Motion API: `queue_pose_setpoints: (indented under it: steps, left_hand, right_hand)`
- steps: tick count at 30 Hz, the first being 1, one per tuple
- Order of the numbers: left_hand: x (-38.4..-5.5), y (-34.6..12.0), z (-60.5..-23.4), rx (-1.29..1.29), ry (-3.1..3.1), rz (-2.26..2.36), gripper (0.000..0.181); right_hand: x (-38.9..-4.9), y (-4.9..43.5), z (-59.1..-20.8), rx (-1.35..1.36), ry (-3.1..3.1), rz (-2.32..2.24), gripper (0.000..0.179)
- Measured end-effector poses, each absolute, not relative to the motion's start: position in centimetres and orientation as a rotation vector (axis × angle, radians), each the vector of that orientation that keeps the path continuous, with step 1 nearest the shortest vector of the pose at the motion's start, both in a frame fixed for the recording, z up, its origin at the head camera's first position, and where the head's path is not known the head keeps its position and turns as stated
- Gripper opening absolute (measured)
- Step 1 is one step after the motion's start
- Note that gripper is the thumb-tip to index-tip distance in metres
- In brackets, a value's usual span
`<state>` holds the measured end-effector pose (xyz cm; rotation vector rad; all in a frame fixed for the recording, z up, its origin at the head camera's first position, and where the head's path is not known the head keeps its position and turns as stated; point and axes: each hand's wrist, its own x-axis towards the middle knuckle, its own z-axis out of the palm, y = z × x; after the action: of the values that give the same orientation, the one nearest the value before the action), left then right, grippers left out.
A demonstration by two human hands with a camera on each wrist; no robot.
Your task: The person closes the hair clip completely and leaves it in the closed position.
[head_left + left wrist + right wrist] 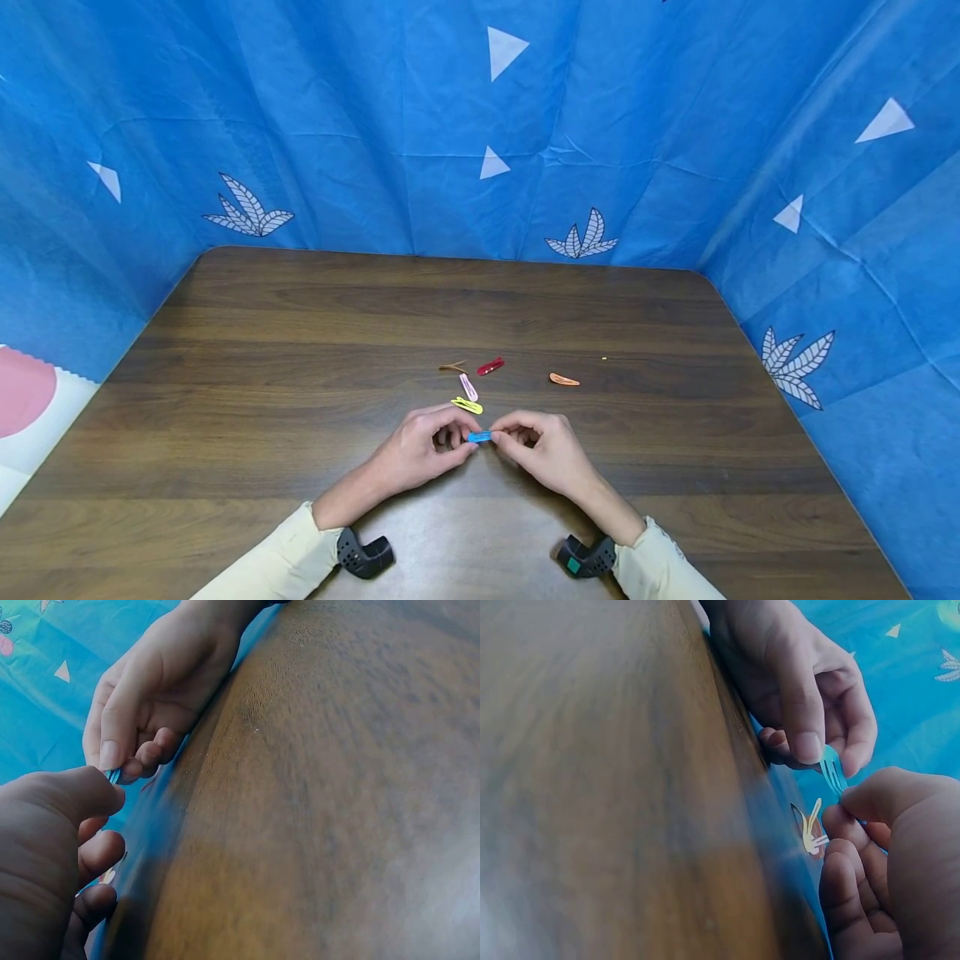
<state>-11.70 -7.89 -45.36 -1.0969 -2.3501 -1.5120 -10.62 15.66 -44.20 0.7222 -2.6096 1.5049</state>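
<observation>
Between the two hands is a small blue snap hair clip (480,437), its slotted body plain in the right wrist view (832,771). The left hand (417,447) pinches one end of it between thumb and fingertips. At the opposite end, the right hand (545,451) pinches it with thumb and index finger. Just beyond the fingers lies a yellow hair clip (467,405), open, with a pink hair clip (468,387) behind it. In the left wrist view the fingers cover most of the blue clip (114,776).
Farther back on the wooden table (300,333) lie a red hair clip (491,367) and a thin brown clip (452,367). An orange hair clip (564,379) lies to the right, and a tiny yellow speck (603,358) beyond it. Blue curtain (360,100) surrounds the table's far sides.
</observation>
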Motion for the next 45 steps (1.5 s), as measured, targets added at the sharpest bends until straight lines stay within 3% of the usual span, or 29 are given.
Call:
queue_pose_setpoints:
  steps: [8,15,45]
  left_hand:
    - [-11.6,-7.9,-45.2,-1.054,-2.377,-1.516,0.021]
    - [-11.7,-7.8,-45.3,-1.053,-2.381,-1.499,0.02]
    - [-11.7,-7.7,-45.4,-1.044,-2.408,-1.501,0.018]
  right_hand:
    - [-10.8,16.0,-44.5,0.921,-2.477,1.292,0.021]
    - [-10.9,16.2,-44.4,0.99,-2.44,1.178,0.017]
    - [-12.9,20.4,-43.8,0.9,-2.454,1.024,0.022]
